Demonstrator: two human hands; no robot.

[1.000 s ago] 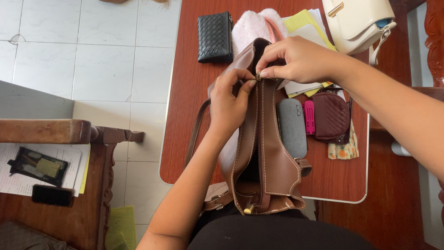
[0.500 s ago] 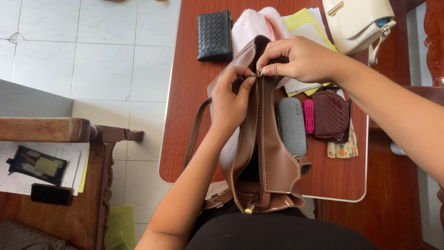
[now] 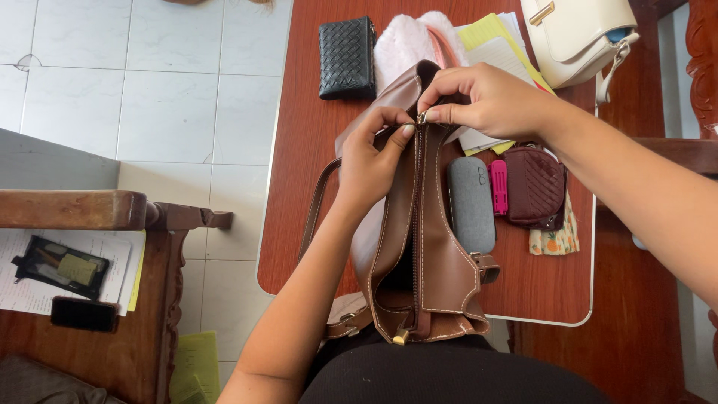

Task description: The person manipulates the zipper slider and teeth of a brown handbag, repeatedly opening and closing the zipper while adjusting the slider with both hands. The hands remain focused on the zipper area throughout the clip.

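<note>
Brown bag on the table's near edge, zip almost shut

Right hand pinches the zip pull; left hand clamps the bag's top beside it; a jerk could likely snag the lining, or nudge the grey case alongside.

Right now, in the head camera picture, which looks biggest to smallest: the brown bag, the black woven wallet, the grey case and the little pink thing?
1. Brown bag, held by both hands; it is also nearest the camera, which adds to its size.
2. Grey case and black woven wallet: too alike to rank.
3. Pink thing, clearly smallest.
</note>
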